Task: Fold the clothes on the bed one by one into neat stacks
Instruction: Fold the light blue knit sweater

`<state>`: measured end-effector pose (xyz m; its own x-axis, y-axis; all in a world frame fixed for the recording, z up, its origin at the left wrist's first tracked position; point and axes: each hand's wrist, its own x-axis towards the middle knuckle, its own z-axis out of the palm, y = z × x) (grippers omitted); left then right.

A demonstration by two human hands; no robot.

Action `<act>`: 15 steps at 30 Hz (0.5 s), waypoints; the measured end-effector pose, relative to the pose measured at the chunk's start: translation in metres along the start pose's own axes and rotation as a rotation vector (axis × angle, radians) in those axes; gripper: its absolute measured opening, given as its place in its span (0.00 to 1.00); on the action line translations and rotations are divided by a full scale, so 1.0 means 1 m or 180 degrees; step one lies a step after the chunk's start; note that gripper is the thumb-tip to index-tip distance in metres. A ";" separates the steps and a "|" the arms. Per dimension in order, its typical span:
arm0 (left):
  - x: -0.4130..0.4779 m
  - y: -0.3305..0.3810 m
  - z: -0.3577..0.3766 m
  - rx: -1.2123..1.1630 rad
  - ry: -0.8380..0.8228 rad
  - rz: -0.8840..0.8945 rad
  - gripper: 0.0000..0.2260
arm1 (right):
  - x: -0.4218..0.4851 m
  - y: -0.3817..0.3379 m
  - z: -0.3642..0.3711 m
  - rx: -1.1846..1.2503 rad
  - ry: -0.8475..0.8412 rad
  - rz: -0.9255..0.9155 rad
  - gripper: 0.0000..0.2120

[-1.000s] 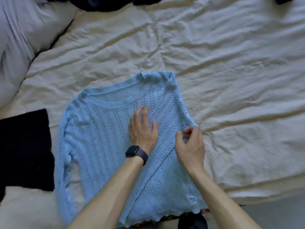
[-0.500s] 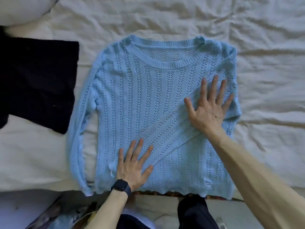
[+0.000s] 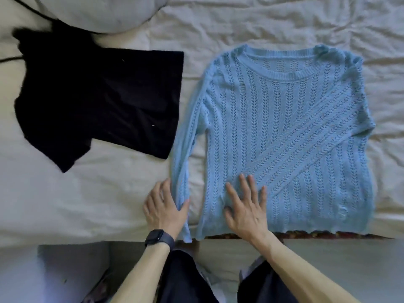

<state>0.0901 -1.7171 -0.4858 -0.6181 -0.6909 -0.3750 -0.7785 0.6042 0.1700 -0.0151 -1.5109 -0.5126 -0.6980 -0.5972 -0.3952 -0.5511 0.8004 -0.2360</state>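
light blue knit sweater (image 3: 295,127) lies flat at the bed's (image 3: 87,204) near edge, right sleeve (image 3: 306,145) already crossed. right hand (image 3: 247,206) has shifted, spread flat near the hem; left hand (image 3: 166,208) now pinches the left sleeve (image 3: 185,149), likely next to fold.

Your sweater (image 3: 284,127) is pale sky blue, an openwork knit in lengthwise eyelet stripes, with the same stripes running diagonally across its folded sleeve. Your top (image 3: 98,101) is plain black. The sheet (image 3: 284,22) is creamy white, the pillow (image 3: 98,12) pale grey, your watch (image 3: 157,237) black, your trousers (image 3: 181,278) dark navy, and the strip (image 3: 328,234) at the bed's edge shows a dark red speckled pattern
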 end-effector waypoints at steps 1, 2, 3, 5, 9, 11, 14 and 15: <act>0.014 -0.007 -0.014 -0.0061 -0.0389 -0.0174 0.29 | 0.005 -0.012 -0.007 0.0041 -0.0002 0.0145 0.36; 0.025 -0.010 -0.030 -0.0102 -0.0813 -0.0199 0.23 | 0.010 -0.024 -0.014 0.0089 -0.0018 0.0258 0.36; 0.037 -0.016 -0.039 -0.0220 -0.1152 -0.0173 0.16 | 0.018 -0.036 -0.023 0.0181 -0.0056 0.0365 0.36; 0.057 -0.022 -0.063 -0.0962 -0.1710 -0.0314 0.08 | 0.039 -0.059 -0.042 0.0472 -0.0227 0.0571 0.35; 0.093 -0.032 -0.128 -0.2721 -0.1995 -0.0991 0.12 | 0.092 -0.089 -0.065 0.0871 -0.0756 0.0823 0.33; 0.113 -0.048 -0.160 -0.2808 -0.1996 -0.0964 0.14 | 0.111 -0.094 -0.065 0.0854 -0.1172 0.0903 0.32; 0.145 -0.081 -0.198 -0.2173 -0.1888 -0.0529 0.17 | 0.127 -0.098 -0.058 0.0639 -0.1462 0.0985 0.32; 0.156 -0.092 -0.208 -0.1990 -0.1767 -0.0435 0.16 | 0.131 -0.100 -0.057 0.0601 -0.1455 0.1008 0.31</act>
<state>0.0426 -1.9627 -0.3698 -0.4980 -0.3481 -0.7943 -0.8606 0.0857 0.5020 -0.0773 -1.6718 -0.4903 -0.5242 -0.2775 -0.8051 -0.2277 0.9567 -0.1814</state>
